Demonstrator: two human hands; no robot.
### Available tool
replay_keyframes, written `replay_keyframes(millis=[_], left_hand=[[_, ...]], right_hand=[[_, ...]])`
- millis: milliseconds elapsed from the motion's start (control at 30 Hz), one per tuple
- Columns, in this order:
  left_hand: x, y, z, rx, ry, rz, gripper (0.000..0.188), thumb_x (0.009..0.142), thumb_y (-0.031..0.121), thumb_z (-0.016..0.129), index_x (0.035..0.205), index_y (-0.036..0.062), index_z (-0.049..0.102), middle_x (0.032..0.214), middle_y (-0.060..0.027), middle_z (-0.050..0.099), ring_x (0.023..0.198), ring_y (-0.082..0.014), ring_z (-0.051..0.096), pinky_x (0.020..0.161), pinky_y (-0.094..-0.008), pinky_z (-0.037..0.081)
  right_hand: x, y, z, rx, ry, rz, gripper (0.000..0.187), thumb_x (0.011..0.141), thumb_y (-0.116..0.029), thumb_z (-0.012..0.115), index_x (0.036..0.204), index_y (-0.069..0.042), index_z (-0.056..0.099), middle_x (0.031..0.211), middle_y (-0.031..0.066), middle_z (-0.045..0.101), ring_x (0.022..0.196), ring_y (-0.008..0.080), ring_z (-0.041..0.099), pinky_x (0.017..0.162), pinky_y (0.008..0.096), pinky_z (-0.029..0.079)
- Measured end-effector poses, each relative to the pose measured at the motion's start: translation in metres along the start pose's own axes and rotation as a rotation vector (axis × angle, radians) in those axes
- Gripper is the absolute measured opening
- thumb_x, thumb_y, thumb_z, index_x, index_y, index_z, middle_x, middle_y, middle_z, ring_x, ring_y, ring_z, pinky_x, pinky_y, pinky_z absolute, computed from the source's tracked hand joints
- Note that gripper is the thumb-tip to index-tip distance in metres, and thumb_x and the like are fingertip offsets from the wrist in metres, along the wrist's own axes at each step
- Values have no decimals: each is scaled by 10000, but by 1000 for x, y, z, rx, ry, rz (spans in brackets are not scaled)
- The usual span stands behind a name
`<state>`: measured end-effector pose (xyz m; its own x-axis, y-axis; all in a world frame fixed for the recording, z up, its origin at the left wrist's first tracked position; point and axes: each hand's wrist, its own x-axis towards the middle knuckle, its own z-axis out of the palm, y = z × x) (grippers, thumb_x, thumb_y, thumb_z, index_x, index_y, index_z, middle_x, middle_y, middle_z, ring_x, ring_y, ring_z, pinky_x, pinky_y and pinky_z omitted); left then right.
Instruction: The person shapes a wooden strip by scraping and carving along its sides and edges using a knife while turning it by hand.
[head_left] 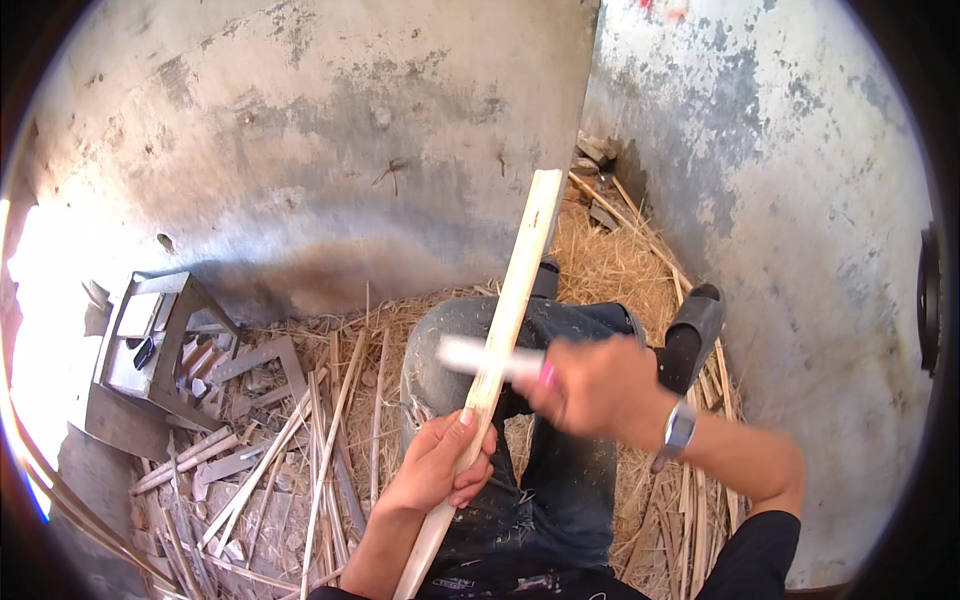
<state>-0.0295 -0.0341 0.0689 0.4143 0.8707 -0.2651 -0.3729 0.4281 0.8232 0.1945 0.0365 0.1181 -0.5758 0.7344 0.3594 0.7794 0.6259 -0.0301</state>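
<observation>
A long pale strip of split bamboo or wood (520, 265) slants up and away over my lap. My left hand (445, 460) is closed round its lower part, with the thumb lying along the top face. In my right hand (595, 385) is a knife (470, 356) with a pink part by the handle. Its blade, smeared by motion, crosses the strip just above my left hand. A watch (680, 428) sits on my right wrist. Beneath the strip are my legs in dark jeans (560, 470).
Several thin sticks (330, 440) lie over debris at the left, near a worn stool-like stand (150, 350) with small items on it. Straw-like shavings (610, 260) cover the floor ahead. Peeling walls (400, 130) meet in a corner. My right foot wears a dark sandal (700, 315).
</observation>
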Motion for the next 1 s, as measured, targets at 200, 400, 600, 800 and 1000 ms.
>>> replay_keyframes(millis=[200, 400, 600, 800, 1000], left_hand=[[1, 0, 1, -9, -11, 4, 490, 1142, 431, 365, 929, 20, 526, 495, 0, 329, 361, -107, 312, 353, -270, 263], [-4, 0, -7, -60, -88, -35, 464, 1148, 426, 347, 963, 35, 516, 537, 4, 349, 405, -103, 336, 386, -259, 304], [-1, -3, -14, -123, -111, -42, 457, 1140, 421, 378, 937, 37, 520, 525, -2, 354, 394, -111, 337, 375, -263, 286], [-1, -2, -8, -59, -93, -13, 454, 1142, 421, 368, 940, 45, 522, 524, 0, 349, 407, -112, 349, 392, -262, 303], [-5, -7, -11, -103, -132, -30, 443, 1141, 417, 371, 953, 45, 521, 529, -1, 352, 415, -115, 345, 405, -264, 313]], right_hand=[[21, 43, -4, -8, 164, 130, 555, 990, -559, 600, 728, -70, 602, 506, 151, 592, 463, 357, 648, 452, 448, 528], [15, 32, 6, 95, 185, 16, 585, 1002, -561, 590, 688, -69, 604, 541, 160, 615, 451, 367, 628, 426, 448, 499], [-1, 9, 7, 30, -26, -115, 603, 1007, -606, 556, 739, -69, 622, 519, 135, 617, 441, 314, 640, 443, 439, 525], [34, 71, -11, -58, 296, 25, 616, 997, -618, 559, 687, -89, 620, 505, 135, 602, 445, 318, 634, 412, 431, 488], [20, 54, 12, 59, 209, -50, 628, 998, -624, 556, 680, -87, 623, 507, 137, 587, 447, 340, 622, 430, 422, 487]])
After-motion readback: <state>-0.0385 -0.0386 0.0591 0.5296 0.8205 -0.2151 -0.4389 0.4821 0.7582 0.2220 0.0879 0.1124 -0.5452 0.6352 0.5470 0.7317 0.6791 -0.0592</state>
